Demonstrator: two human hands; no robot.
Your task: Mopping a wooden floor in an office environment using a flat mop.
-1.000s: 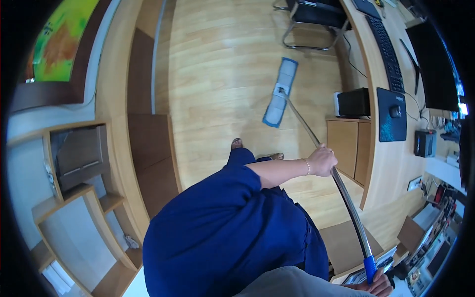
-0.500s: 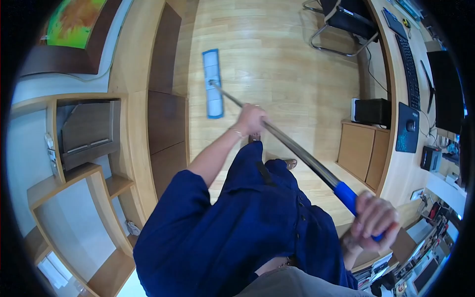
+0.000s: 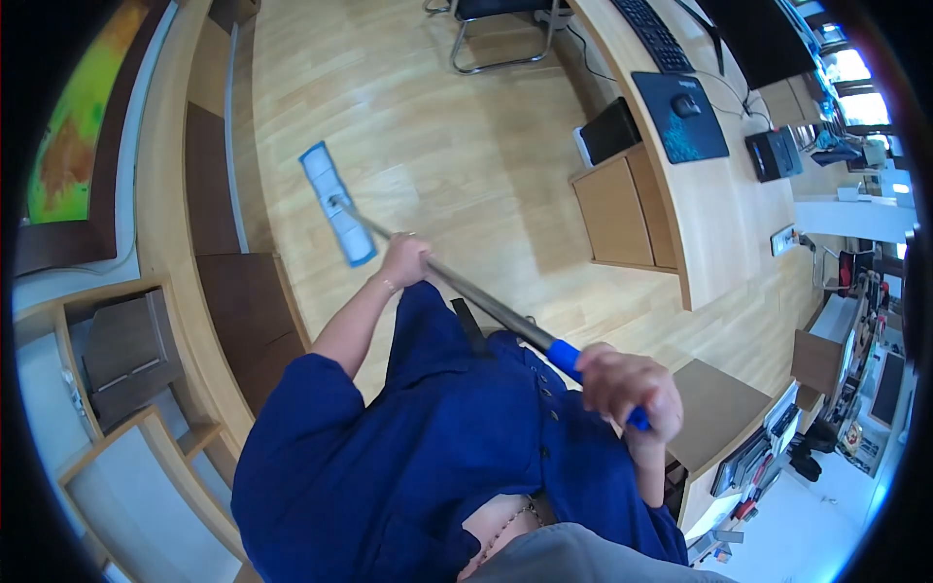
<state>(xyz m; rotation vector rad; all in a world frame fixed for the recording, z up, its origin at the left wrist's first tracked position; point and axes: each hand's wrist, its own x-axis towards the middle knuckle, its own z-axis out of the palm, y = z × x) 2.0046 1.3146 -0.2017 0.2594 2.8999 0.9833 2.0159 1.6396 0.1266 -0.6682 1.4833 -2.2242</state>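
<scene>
A: Where is the mop?

B: The mop head (image 3: 341, 211) lies flat on the pale floor (image 3: 457, 194), near the brown cabinets (image 3: 243, 301) and apart from them, its length roughly along their front. A metal pole (image 3: 491, 304) rises from its middle toward the person's body and ends in a blue grip (image 3: 564, 358).

A: State of the hands?

B: The left hand (image 3: 404, 260) has its fingers closed around the pole, between mop head and grip. The right hand (image 3: 634, 389) has its fingers clenched on the blue grip, whose tip projects past them. Neither hand is free.

A: Change noted?

B: A second ago the mop head is farther out on the floor and the right hand is at the lower edge of the view. Now the head is on the cabinet side and the right hand is in front of the torso. The view has also turned, so the head's slant may not be all its own motion.

A: Bearing on the work?

B: In judgement, the strip beside the cabinets is now the one being covered, and the two-handed hold appears well controlled.

A: Surroundings?

B: To the right, the worktop (image 3: 724, 228) carries a mouse pad (image 3: 671, 136). A wooden cabinet (image 3: 617, 219) stands below, a black box (image 3: 610, 134) by it. The chair (image 3: 491, 8) is cut by the upper edge, well apart from the mop head.
</scene>
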